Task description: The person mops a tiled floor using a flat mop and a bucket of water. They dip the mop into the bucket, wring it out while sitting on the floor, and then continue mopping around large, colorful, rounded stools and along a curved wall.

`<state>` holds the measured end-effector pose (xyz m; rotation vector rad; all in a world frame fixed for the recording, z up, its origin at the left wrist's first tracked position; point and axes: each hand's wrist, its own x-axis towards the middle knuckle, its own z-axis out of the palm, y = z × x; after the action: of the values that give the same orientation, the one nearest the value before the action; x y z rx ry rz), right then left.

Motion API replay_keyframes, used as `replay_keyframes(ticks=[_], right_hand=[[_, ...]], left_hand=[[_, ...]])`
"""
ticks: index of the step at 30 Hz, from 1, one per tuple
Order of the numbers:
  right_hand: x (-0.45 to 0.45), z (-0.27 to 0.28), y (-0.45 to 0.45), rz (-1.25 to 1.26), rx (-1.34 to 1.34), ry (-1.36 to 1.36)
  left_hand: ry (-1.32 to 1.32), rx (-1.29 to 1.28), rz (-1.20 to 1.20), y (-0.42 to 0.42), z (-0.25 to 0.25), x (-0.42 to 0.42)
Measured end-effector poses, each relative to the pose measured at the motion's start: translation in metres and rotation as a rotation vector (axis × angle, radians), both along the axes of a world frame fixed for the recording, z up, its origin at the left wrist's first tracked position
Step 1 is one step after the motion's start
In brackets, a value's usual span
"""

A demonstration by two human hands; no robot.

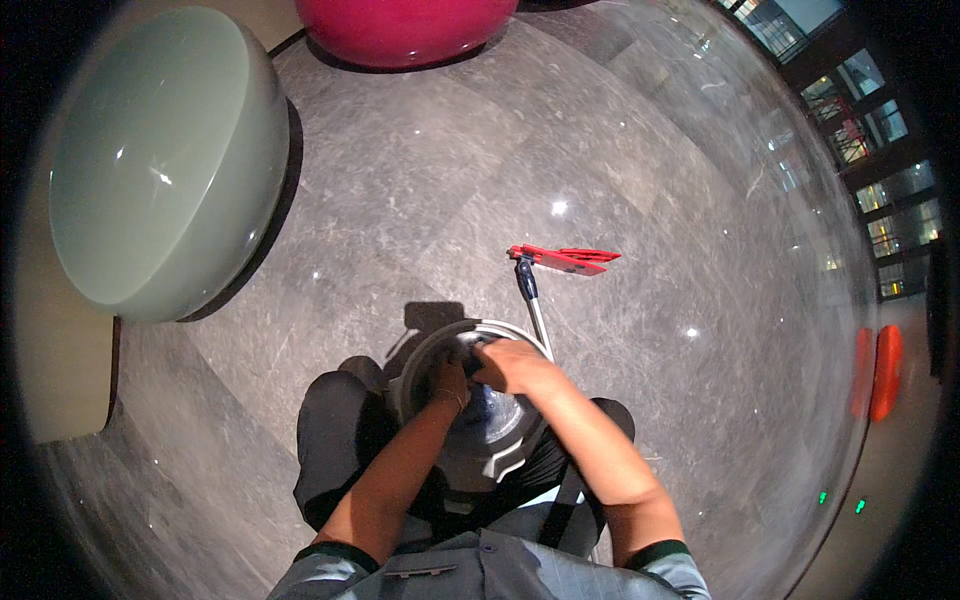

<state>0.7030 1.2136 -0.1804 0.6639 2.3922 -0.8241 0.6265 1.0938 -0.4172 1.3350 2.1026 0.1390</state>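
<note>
Between my knees is a light-coloured round bucket [405,375] with dark contents or water in it. My left hand [450,379] reaches down inside it, in shadow, its fingers mostly hidden. My right hand [506,364] is over the far right part of the opening, fingers bent down into the bucket; whether either hand holds something cannot be made out. Just beyond the bucket, a red flat mop frame [566,259] rests folded on a dark joint at the end of a metal pole [538,322], which runs back behind my right hand.
A large pale green rounded seat or sculpture [165,165] stands at the upper left, and a glossy crimson one [409,30] at the top. Grey marble-look floor [465,180] surrounds me. A red-orange object [887,373] is at the far right.
</note>
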Motion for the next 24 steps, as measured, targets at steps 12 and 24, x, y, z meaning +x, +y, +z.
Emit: replay_keyframes(ticks=[12,24], right_hand=[[0.027,-0.249,-0.088,-0.863,0.441,-0.238],[-0.037,-0.121,-0.081,-1.483,-0.187,0.328]], left_hand=[[0.235,0.018,0.148,0.002,0.063,0.009],[-0.807,0.099,0.681,0.019,-0.004,-0.016]])
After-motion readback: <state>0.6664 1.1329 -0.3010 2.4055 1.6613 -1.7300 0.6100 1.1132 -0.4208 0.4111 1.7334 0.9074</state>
